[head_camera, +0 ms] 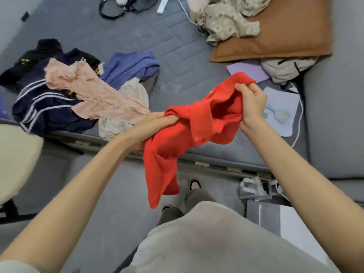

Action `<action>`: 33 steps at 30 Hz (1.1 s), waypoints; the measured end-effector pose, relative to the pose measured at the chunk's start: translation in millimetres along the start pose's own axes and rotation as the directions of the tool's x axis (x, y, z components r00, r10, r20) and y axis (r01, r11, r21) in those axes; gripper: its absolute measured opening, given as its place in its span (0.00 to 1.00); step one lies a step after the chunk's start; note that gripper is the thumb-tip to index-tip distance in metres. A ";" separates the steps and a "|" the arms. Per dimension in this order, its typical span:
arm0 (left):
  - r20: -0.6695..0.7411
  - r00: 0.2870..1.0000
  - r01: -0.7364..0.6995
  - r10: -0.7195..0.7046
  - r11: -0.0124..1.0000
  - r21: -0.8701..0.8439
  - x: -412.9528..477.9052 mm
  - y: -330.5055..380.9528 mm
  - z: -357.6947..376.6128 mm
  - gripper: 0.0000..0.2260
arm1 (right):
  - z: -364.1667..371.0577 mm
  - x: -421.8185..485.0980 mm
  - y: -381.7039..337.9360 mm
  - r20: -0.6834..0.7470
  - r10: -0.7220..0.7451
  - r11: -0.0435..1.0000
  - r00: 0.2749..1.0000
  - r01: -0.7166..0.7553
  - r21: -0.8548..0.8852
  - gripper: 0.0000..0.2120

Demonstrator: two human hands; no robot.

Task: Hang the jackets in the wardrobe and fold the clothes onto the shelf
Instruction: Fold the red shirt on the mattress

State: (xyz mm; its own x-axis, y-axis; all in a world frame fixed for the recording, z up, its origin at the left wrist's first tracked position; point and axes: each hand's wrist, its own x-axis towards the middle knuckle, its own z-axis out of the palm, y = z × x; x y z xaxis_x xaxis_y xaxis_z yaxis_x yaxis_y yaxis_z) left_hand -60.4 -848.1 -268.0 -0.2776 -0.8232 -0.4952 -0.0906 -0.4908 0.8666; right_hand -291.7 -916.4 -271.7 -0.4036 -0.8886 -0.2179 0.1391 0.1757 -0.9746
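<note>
Head view: my left hand (157,123) and right hand (251,104) both grip the bunched red top (197,125) above the bed (177,56) edge. Twisted cloth could fold crooked, or its hanging end drag.

Fingertips of the left hand (157,120) are buried in the red garment (197,123), so no clue how they sit. The tiny white mark (210,92) just left of the right hand (251,103) is too small to read. Way above the grip, the black strappy bag (118,6) gets chopped off by the top edge.
</note>
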 end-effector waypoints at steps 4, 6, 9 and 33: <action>0.118 0.990 0.074 -0.076 0.997 0.023 46.0 7.4 17.9 0.08 | -40.1 25.2 5.5 -0.061 0.307 0.943 0.950 -0.295 0.152 0.09; 0.086 0.991 0.088 -0.102 0.985 0.148 72.5 7.6 19.4 0.09 | -50.6 43.8 13.5 -0.040 0.360 0.927 0.932 -0.353 0.124 0.09; -0.009 0.999 0.042 -0.043 0.860 0.509 114.9 -0.3 10.3 0.13 | -54.1 74.7 24.9 -0.015 0.306 0.938 0.952 -0.304 -0.166 0.11; -0.439 0.889 0.197 0.129 0.757 0.622 404.5 1.7 -188.2 0.15 | 162.2 300.8 135.2 0.135 0.486 0.851 0.863 -0.433 -0.297 0.28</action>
State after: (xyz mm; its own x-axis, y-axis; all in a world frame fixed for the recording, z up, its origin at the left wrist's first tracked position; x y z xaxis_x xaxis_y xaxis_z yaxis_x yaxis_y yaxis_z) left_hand 7.1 -1235.6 -478.5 0.1616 -0.9207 -0.3552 -0.7186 -0.3565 0.5971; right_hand -247.6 -1228.6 -460.5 -0.1587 -0.7389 -0.6548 0.0241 0.6601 -0.7508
